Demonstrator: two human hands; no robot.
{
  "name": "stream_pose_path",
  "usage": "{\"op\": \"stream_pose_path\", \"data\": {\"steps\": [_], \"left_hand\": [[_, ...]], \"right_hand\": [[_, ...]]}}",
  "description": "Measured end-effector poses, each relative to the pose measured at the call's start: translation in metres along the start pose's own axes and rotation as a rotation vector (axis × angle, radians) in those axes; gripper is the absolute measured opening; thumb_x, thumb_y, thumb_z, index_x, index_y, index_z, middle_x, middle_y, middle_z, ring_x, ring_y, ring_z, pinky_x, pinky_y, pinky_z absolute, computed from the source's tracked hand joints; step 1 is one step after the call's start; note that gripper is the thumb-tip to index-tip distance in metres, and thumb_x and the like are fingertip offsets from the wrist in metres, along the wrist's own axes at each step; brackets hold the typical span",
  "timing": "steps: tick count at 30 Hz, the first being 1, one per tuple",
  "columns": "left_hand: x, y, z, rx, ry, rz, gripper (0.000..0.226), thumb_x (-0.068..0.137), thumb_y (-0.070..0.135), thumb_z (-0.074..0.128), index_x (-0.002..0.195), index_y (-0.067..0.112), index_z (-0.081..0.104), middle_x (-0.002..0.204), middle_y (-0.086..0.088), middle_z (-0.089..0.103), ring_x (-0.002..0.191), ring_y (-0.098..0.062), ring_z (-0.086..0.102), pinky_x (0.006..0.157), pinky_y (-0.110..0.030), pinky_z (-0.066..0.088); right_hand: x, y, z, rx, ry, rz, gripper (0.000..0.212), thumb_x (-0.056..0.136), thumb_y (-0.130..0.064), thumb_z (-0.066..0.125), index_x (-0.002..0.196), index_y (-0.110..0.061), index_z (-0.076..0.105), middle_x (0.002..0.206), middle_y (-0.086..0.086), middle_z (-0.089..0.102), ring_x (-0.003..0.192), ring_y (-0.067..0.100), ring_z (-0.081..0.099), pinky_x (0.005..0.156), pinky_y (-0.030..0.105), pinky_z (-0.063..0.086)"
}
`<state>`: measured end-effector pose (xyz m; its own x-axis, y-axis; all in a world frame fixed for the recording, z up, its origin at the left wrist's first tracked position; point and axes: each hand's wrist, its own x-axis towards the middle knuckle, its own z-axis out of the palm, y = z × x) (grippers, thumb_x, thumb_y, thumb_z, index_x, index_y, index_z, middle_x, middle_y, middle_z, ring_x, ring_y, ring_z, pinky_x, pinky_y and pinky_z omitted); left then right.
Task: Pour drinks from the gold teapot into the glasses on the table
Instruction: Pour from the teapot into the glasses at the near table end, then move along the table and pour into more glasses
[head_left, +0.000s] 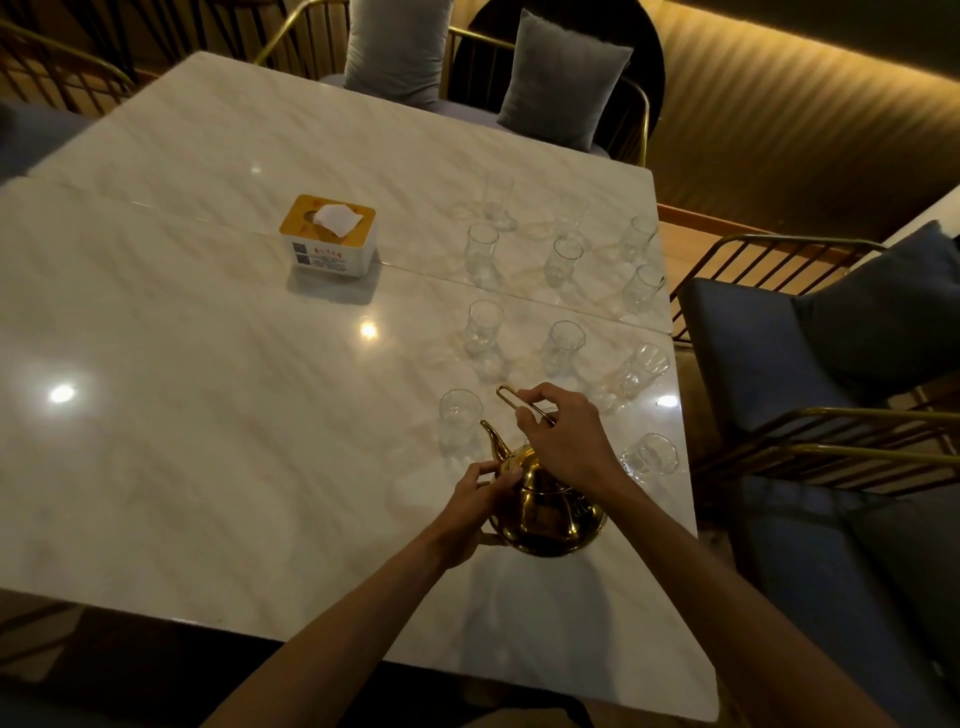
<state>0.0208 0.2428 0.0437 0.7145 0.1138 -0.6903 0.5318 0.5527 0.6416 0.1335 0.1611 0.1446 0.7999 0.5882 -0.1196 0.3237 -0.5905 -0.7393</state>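
Your right hand (563, 436) grips the handle of the gold teapot (545, 509); your left hand (475, 512) cups its side below the spout. The nearest glass (460, 415) stands just beyond the spout. Tip slowly, keeping the spout above that rim.

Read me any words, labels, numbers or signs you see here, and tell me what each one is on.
Tissue box, front face: red print, too small and blurred to read.
Tissue box, front face, left of the red print: two dark square codes, not readable.
Tissue box, orange top: a faint mark beside the tissue, not legible.
Gold teapot, glasses and table: no text visible.
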Motion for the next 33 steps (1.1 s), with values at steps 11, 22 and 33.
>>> {"op": "stream_pose_path", "data": {"steps": [11,22,33], "left_hand": [[-0.007,0.004,0.001,-0.004,0.012,-0.004,0.058,0.091,0.046,0.065,0.138,0.025,0.039,0.107,0.003,0.06,0.094,-0.015,0.059,0.071,-0.039,0.054],[-0.003,0.007,0.0,-0.021,0.016,-0.002,0.062,0.089,0.05,0.066,0.14,0.025,0.039,0.105,0.005,0.058,0.094,-0.016,0.058,0.08,-0.044,0.053],[0.002,0.008,-0.004,0.003,0.002,0.037,0.06,0.088,0.051,0.067,0.136,0.027,0.04,0.111,0.002,0.06,0.101,-0.019,0.06,0.091,-0.051,0.052]], "right_hand": [[0.0,-0.007,0.0,-0.013,-0.012,-0.001,0.026,0.097,-0.026,0.064,0.123,-0.02,0.068,0.09,-0.007,0.061,0.062,0.001,0.054,0.065,0.02,0.044],[0.003,-0.012,0.002,-0.019,0.0,-0.013,0.027,0.097,-0.026,0.063,0.123,-0.019,0.068,0.092,-0.005,0.063,0.061,0.001,0.055,0.062,0.017,0.042],[0.003,-0.013,0.003,-0.016,0.023,-0.028,0.03,0.098,-0.027,0.063,0.127,-0.022,0.067,0.126,-0.001,0.067,0.085,0.003,0.063,0.074,0.016,0.047]]}}
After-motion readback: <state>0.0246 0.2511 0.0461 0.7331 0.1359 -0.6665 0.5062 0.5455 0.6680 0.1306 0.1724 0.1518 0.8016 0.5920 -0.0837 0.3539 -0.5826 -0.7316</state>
